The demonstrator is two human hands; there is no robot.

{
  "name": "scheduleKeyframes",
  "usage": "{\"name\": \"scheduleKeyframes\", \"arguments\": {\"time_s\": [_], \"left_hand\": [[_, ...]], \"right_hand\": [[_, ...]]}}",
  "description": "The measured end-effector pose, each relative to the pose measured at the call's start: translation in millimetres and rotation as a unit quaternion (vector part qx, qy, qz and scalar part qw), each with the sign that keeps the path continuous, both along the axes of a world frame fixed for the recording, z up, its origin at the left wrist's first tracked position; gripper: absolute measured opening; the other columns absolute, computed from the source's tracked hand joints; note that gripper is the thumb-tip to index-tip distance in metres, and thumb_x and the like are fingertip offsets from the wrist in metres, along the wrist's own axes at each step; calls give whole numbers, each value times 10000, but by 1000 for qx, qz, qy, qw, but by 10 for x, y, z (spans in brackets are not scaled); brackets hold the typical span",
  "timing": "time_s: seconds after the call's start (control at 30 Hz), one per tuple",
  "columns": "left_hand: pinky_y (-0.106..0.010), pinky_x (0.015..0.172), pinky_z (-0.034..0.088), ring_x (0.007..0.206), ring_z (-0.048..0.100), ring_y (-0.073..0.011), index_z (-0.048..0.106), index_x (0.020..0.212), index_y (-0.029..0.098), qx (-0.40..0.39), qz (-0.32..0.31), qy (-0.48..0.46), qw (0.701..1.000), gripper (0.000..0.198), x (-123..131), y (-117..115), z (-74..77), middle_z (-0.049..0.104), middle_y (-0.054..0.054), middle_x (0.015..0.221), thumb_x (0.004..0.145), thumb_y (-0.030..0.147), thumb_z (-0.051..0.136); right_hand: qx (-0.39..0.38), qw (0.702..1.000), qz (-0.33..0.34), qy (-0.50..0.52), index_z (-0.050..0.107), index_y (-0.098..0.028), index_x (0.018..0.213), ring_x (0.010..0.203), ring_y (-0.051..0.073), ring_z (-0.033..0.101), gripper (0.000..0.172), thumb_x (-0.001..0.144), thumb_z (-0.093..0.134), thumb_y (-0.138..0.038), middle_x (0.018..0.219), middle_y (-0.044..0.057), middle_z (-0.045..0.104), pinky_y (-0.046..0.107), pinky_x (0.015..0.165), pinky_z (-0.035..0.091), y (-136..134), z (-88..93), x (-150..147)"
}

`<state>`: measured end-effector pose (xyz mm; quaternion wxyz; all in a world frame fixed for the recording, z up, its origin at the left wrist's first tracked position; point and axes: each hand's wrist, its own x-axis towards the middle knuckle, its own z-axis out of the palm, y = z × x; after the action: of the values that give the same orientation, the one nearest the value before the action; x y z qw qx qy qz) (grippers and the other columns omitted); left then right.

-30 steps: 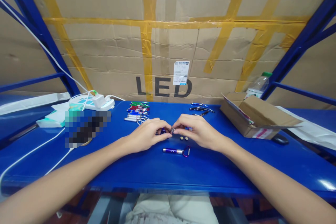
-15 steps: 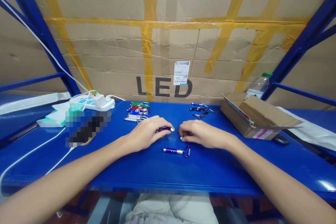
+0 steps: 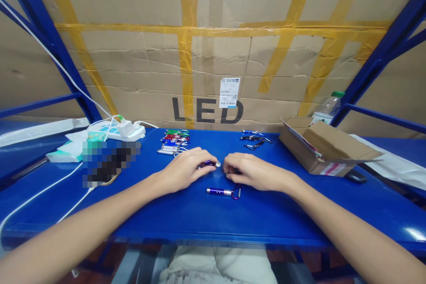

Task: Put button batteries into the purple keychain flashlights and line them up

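Note:
My left hand [image 3: 189, 169] is closed around a dark purple mini flashlight [image 3: 208, 164], whose round silvery end [image 3: 218, 164] points toward my other hand. Just right of that end, my right hand [image 3: 248, 171] has its fingers curled together; whatever they hold, if anything, is hidden. Below both hands lies a purple mini flashlight with a carabiner clip [image 3: 220, 191], its clip on the right side. Behind my left hand is a row of several mini flashlights [image 3: 173, 139] in green, red, blue and silver. A few blue and black ones [image 3: 252, 139] lie farther back on the right.
An open cardboard box [image 3: 299, 151] stands at right, with a black mouse [image 3: 355, 176] beside it and a plastic bottle [image 3: 328, 105] behind. At left are a power strip [image 3: 115, 131], white cables and a pixelated dark object [image 3: 111, 164]. A large taped carton [image 3: 146, 71] walls the back.
My right hand has shifted slightly left, toward the flashlight's end, and a small pale bit at its fingertips no longer shows. My left hand keeps its hold on the flashlight.

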<state>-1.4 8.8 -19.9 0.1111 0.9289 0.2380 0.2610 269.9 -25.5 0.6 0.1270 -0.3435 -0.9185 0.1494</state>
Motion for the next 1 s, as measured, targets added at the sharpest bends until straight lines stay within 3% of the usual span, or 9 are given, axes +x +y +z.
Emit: {"name": "scheduleKeyframes", "arguments": {"time_s": [0.3, 0.77, 1.0], "left_hand": [[-335, 907, 522, 1031, 689, -224, 729, 1224, 211, 2, 3, 8, 1000, 210, 3, -8, -3, 770, -62, 1127, 1085, 336, 634], [-330, 898, 506, 1023, 669, -221, 722, 1178, 212, -5, -6, 18, 1000, 201, 8, -34, -4, 758, -54, 1093, 1094, 361, 618], [-358, 971, 522, 1077, 682, -231, 719, 1254, 220, 1, -10, 17, 1000, 250, -2, -22, 12, 772, -71, 1173, 1113, 370, 577]], "right_hand": [[113, 988, 1, 109, 592, -227, 1109, 983, 220, 590, 23, 1094, 575, -233, 1052, 61, 667, 331, 854, 480, -81, 50, -44], [128, 985, 25, 114, 624, -229, 1139, 1032, 227, 628, 114, 1135, 540, -306, 1100, 82, 692, 346, 901, 513, -88, 23, -99], [123, 990, -1, 68, 645, -219, 1086, 925, 215, 634, 167, 1137, 500, -284, 1029, 75, 693, 329, 815, 500, -49, 80, -14]]}}
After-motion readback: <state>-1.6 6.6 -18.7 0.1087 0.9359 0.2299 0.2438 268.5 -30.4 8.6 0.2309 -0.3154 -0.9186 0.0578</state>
